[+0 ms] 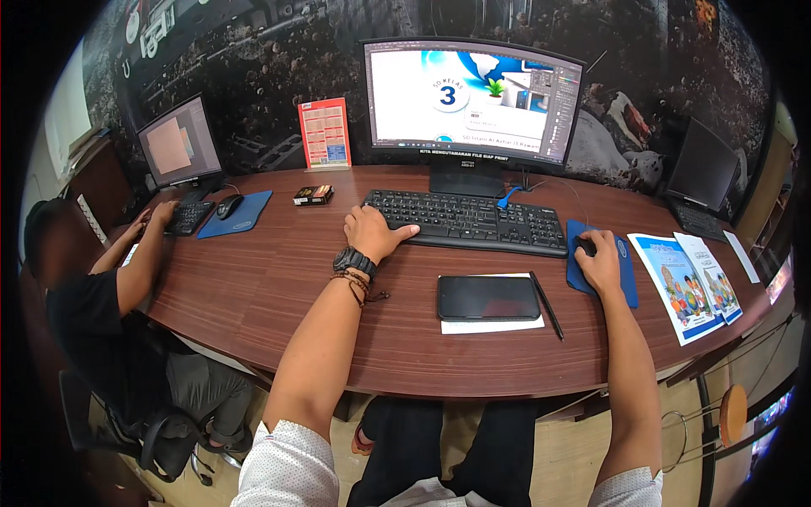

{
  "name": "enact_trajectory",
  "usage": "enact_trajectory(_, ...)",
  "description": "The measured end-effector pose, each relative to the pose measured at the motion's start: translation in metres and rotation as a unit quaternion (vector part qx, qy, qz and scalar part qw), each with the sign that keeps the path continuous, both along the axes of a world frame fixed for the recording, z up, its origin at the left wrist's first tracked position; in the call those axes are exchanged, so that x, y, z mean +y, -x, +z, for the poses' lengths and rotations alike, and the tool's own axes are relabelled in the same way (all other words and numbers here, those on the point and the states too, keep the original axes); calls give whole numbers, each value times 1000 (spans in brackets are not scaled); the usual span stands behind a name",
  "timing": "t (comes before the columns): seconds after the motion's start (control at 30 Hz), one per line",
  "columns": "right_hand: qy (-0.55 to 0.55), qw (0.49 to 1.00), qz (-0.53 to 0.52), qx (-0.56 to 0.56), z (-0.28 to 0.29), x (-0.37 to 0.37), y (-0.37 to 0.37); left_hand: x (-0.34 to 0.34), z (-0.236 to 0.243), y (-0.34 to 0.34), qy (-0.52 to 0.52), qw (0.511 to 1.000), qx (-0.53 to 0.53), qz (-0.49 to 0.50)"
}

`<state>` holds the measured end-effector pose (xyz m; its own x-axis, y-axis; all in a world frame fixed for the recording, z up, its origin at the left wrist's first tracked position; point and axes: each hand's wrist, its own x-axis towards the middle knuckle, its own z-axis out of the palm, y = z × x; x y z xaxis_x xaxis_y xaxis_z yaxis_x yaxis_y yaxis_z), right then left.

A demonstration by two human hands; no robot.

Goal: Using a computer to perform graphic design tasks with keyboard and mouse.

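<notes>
My left hand (374,234) rests on the left end of a black keyboard (473,221), thumb stretched toward the lower keys and fingers apart. A black watch and a beaded bracelet circle that wrist. Over at the right, my right hand (601,264) is wrapped round a dark computer mouse (585,246), mostly covered by the fingers, on a blue mouse pad (627,293). Behind the keyboard stands a curved monitor (405,110) showing a blue and white layout with a plant picture. Between my forearms a black phone (488,298) lies on white paper, with a black pen (547,307) beside it.
Printed booklets (676,283) lie at the right, near a dark second monitor (703,165). A small dark box (313,195) and a red stand-up card (325,133) are left of the main monitor. At the far left, a seated person (93,313) works at another computer.
</notes>
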<state>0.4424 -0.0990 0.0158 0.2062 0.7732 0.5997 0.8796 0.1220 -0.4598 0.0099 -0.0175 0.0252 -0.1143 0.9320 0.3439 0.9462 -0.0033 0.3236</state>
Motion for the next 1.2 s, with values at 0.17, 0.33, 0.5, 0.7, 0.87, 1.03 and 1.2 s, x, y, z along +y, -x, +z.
enact_trajectory(0.17,-6,1000,1,4,0,0,1,-1,0,0,-9,1000,-5,1)
enact_trajectory(0.33,-5,1000,-4,0,-1,1,0,-3,1,-1,-12,1000,-6,3)
enact_trajectory(0.5,-3,1000,1,2,1,-1,2,-3,2,-1,-6,1000,-5,1)
enact_trajectory(0.7,-12,1000,5,-6,0,-1,0,-5,4,-1,-2,1000,-4,-3)
enact_trajectory(0.87,1,1000,2,-3,1,-1,2,-7,6,-2,1,1000,-8,2)
enact_trajectory(1.03,-3,1000,9,-5,1,-1,2,-7,7,-2,2,1000,-10,1)
enact_trajectory(1.2,4,1000,16,1,2,-1,2,-4,3,0,-17,1000,-13,4)
